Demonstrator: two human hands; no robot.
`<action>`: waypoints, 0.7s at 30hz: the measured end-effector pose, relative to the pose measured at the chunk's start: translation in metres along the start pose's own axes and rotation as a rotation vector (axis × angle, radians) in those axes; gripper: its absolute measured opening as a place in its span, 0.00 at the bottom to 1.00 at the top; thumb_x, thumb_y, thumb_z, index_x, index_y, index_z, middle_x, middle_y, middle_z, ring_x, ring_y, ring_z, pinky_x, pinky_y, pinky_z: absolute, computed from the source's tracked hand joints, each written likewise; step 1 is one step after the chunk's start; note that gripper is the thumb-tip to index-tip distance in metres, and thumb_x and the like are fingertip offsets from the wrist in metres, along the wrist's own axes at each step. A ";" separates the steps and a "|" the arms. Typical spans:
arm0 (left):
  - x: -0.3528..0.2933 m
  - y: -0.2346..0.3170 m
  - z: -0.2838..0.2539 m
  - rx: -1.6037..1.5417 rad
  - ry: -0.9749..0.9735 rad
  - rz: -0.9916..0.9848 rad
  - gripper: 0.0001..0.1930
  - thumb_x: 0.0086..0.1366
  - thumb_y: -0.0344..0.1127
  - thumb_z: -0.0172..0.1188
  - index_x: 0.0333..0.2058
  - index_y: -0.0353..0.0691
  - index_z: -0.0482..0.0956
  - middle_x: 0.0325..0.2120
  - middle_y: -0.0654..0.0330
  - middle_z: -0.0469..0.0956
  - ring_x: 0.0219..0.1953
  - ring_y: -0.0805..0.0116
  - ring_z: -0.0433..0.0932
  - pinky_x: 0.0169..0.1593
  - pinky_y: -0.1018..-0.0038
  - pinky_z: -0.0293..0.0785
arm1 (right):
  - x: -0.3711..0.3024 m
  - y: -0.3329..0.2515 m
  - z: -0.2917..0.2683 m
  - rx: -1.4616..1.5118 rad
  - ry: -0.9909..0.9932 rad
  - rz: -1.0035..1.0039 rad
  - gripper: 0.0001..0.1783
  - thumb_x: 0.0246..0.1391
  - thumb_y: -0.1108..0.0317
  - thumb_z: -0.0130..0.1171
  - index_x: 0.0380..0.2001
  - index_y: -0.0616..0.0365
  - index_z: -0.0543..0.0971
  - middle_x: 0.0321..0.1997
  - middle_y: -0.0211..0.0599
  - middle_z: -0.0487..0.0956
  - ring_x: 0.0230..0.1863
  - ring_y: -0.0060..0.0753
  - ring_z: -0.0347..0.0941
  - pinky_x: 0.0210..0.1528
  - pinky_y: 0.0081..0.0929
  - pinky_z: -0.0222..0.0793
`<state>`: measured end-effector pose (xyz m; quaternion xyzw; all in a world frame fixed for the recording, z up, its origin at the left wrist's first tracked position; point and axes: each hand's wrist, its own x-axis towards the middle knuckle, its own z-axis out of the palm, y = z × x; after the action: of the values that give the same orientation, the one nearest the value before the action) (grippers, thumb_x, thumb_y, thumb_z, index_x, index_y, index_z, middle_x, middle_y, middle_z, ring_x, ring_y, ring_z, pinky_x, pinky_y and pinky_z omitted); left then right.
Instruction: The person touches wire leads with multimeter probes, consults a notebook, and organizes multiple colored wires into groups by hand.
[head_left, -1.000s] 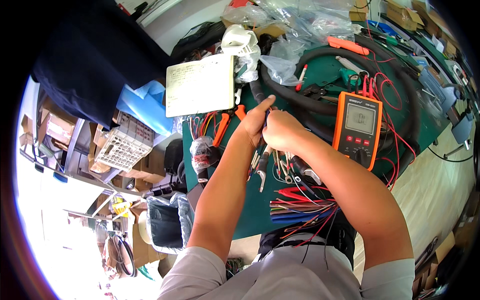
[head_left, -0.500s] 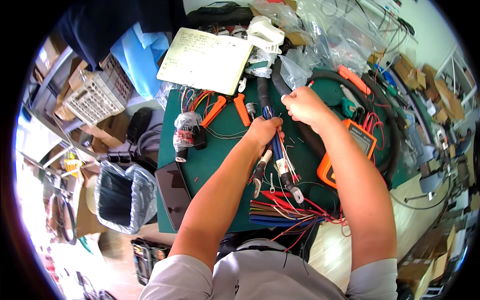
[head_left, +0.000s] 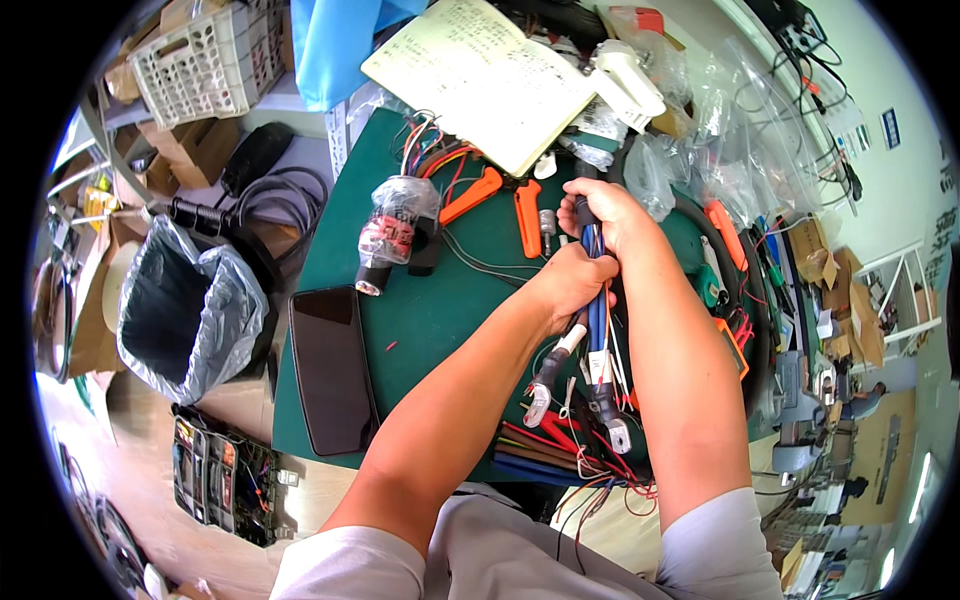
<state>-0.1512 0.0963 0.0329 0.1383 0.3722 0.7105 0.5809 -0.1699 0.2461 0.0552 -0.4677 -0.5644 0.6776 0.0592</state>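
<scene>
My left hand [head_left: 577, 285] is closed around a bundle of blue and thin white wires [head_left: 598, 335] that comes out of a thick black cable. Just above it, my right hand [head_left: 612, 215] is wrapped round the cable where the wires leave the black sheath. Below my hands hang two metal cable lugs on black-sleeved ends, the left lug [head_left: 538, 407] and the right lug [head_left: 620, 436]. Left of my hands lie an orange-handled tool [head_left: 528, 220] and a small metal cylindrical part [head_left: 547, 222]. My right forearm hides part of an orange meter [head_left: 735, 345].
A dark phone [head_left: 333, 370] and a plastic-wrapped connector [head_left: 390, 230] lie on the green mat [head_left: 450, 330]. An open notebook [head_left: 480, 80] is at the back. Coloured wires and sleeves [head_left: 535, 460] lie along the near edge. A lined bin [head_left: 215, 325] stands left, above a toolbox [head_left: 225, 475].
My right hand has come from beside the cable onto it, above my left hand, and closed round it. My left hand keeps its hold on the wires. The view has shifted and turned.
</scene>
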 end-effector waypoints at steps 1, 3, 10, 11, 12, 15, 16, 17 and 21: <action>-0.002 0.001 -0.005 -0.001 -0.010 0.035 0.07 0.59 0.31 0.58 0.27 0.33 0.73 0.18 0.60 0.71 0.16 0.72 0.73 0.18 0.75 0.70 | 0.006 0.001 0.001 0.043 -0.060 0.000 0.09 0.55 0.69 0.60 0.29 0.64 0.74 0.24 0.40 0.76 0.22 0.33 0.74 0.26 0.32 0.78; 0.004 0.000 -0.015 0.006 -0.041 0.070 0.09 0.59 0.33 0.59 0.25 0.34 0.73 0.17 0.60 0.71 0.16 0.72 0.73 0.19 0.75 0.70 | 0.016 0.002 -0.004 0.013 -0.148 -0.026 0.09 0.55 0.68 0.60 0.27 0.62 0.74 0.21 0.36 0.74 0.20 0.30 0.72 0.21 0.26 0.74; 0.001 0.004 -0.022 -0.056 -0.101 0.084 0.09 0.58 0.34 0.60 0.23 0.36 0.73 0.17 0.60 0.71 0.16 0.70 0.73 0.21 0.75 0.69 | 0.011 0.008 -0.005 0.335 -0.260 0.118 0.13 0.55 0.62 0.63 0.32 0.60 0.74 0.20 0.27 0.74 0.19 0.18 0.71 0.21 0.18 0.74; 0.002 0.002 -0.021 -0.065 -0.101 0.080 0.10 0.57 0.35 0.60 0.23 0.36 0.73 0.17 0.59 0.72 0.17 0.70 0.73 0.22 0.75 0.69 | 0.008 0.011 -0.007 0.351 -0.265 0.123 0.13 0.55 0.62 0.63 0.33 0.61 0.74 0.21 0.27 0.74 0.20 0.17 0.72 0.22 0.17 0.75; 0.003 0.000 -0.020 -0.058 -0.107 0.089 0.10 0.57 0.35 0.60 0.23 0.36 0.73 0.17 0.59 0.72 0.17 0.70 0.73 0.22 0.75 0.70 | 0.006 0.013 -0.010 0.366 -0.269 0.129 0.14 0.55 0.62 0.63 0.33 0.61 0.74 0.21 0.27 0.74 0.20 0.17 0.72 0.22 0.17 0.75; 0.004 -0.002 -0.019 -0.029 -0.100 0.108 0.09 0.57 0.33 0.59 0.23 0.34 0.73 0.17 0.58 0.71 0.16 0.70 0.73 0.21 0.74 0.70 | 0.007 0.011 -0.008 0.252 -0.232 0.094 0.10 0.54 0.66 0.62 0.31 0.60 0.73 0.21 0.26 0.73 0.21 0.16 0.70 0.22 0.15 0.73; 0.005 -0.003 -0.019 -0.023 -0.087 0.097 0.09 0.57 0.32 0.59 0.23 0.34 0.73 0.17 0.58 0.71 0.16 0.69 0.73 0.21 0.74 0.70 | 0.007 0.010 -0.005 0.204 -0.215 0.074 0.09 0.54 0.67 0.61 0.30 0.59 0.73 0.21 0.26 0.72 0.21 0.16 0.70 0.22 0.15 0.73; 0.006 -0.004 -0.019 -0.016 -0.075 0.085 0.08 0.57 0.31 0.58 0.23 0.33 0.72 0.17 0.58 0.71 0.16 0.69 0.73 0.20 0.73 0.70 | 0.004 0.009 -0.002 0.104 -0.143 0.029 0.06 0.53 0.68 0.59 0.26 0.57 0.73 0.21 0.27 0.71 0.20 0.19 0.68 0.22 0.18 0.71; 0.008 -0.008 -0.013 0.027 -0.029 0.080 0.07 0.57 0.29 0.55 0.23 0.31 0.72 0.17 0.59 0.70 0.15 0.69 0.73 0.18 0.72 0.69 | 0.000 0.010 0.001 -0.139 0.001 -0.012 0.07 0.52 0.68 0.59 0.23 0.57 0.74 0.20 0.29 0.72 0.20 0.24 0.68 0.23 0.23 0.69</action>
<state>-0.1559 0.0990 0.0162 0.1713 0.3674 0.7261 0.5554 -0.1661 0.2419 0.0471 -0.4678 -0.6127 0.6362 0.0310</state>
